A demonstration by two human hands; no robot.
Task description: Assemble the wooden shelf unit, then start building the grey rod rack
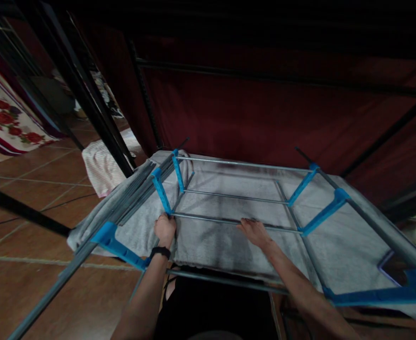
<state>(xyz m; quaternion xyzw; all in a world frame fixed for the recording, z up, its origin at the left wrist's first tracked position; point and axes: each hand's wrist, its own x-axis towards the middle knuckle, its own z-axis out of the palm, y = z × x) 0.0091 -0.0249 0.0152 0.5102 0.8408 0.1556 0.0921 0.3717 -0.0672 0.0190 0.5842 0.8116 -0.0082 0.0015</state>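
Observation:
A frame of grey metal tubes joined by blue plastic brackets [162,192] lies across a surface covered with a grey cloth. My left hand [165,230], with a black band on its wrist, is closed around the frame's left joint, where a bracket meets a metal crossbar [215,218]. Farther right along the same crossbar, my right hand [254,231] grips it with bent fingers; its fingertips are partly hidden. Another blue bracket [323,216] stands at the crossbar's right end. In front of my lap runs a nearer metal tube [225,279].
Several loose grey tubes [137,191] lie on the left side of the grey cloth [208,245]. A dark flat object [394,268] rests at the right. Black metal posts [83,94] rise at the left, and a dark red curtain [250,118] hangs behind.

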